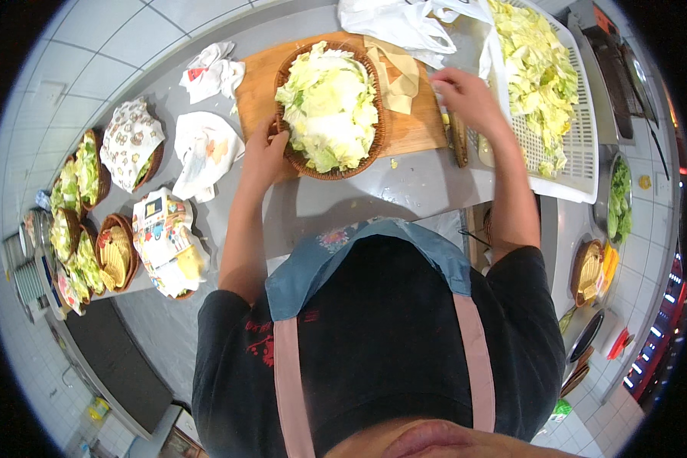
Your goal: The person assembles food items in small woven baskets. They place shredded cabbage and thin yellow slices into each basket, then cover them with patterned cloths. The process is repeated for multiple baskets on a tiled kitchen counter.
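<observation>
A brown oval wicker basket (382, 122) heaped with chopped pale green cabbage (332, 107) rests on the wooden cutting board (261, 69). My left hand (264, 155) grips its left rim, thumb and fingers around the edge. Over the right end of the board hovers my right hand (469, 99), its fingers half bent and apart, with nothing visible in them. A yellowish cloth-like sheet (398, 80) lies between that hand and the basket. Just below my right hand, a knife (458, 140) lies at the board's right edge, partly hidden by the wrist.
At right stands a white perforated crate (588, 145) of cut cabbage (538, 76). A white plastic bag (397, 23) lies behind the board. On the left are crumpled white cloths (206, 149), cloth-covered baskets (168, 244) and several vegetable baskets (88, 172). A metal bowl (604, 191) of greens sits far right.
</observation>
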Demonstrator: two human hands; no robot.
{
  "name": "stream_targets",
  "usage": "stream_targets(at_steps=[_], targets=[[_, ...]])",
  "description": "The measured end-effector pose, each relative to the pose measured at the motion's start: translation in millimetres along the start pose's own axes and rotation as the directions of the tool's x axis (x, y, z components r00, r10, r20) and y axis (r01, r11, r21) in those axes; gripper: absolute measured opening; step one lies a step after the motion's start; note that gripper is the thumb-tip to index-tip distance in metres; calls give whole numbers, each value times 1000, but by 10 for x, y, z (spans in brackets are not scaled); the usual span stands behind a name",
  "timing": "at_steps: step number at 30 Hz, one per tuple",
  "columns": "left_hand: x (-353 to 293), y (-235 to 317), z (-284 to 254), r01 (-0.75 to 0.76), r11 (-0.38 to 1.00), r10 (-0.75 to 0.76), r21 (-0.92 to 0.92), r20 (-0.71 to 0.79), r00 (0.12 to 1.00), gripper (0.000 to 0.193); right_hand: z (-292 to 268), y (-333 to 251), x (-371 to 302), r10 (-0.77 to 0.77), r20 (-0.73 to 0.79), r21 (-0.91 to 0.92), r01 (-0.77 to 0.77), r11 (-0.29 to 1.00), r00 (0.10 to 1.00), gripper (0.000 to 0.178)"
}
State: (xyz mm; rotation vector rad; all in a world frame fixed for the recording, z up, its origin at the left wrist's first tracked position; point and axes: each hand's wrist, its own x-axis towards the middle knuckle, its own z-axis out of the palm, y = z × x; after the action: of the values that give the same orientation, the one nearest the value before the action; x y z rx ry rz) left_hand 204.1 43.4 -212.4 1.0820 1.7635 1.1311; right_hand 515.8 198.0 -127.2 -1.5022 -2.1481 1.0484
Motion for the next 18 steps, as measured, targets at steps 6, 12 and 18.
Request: stream_targets(at_steps=[6,12,18], targets=[[11,103,-15,-104,960,101,259,26,995,41,743,521,678,-82,-357,-322,-40,946,931,26],[-212,91,-96,-60,970,59,234,9,998,43,642,746,712,42,-215,-148,-75,986,976,25],[-276,168,-128,84,994,-89,70,73,993,48,610,765,649,-35,-181,-243,-10,970,983,22]])
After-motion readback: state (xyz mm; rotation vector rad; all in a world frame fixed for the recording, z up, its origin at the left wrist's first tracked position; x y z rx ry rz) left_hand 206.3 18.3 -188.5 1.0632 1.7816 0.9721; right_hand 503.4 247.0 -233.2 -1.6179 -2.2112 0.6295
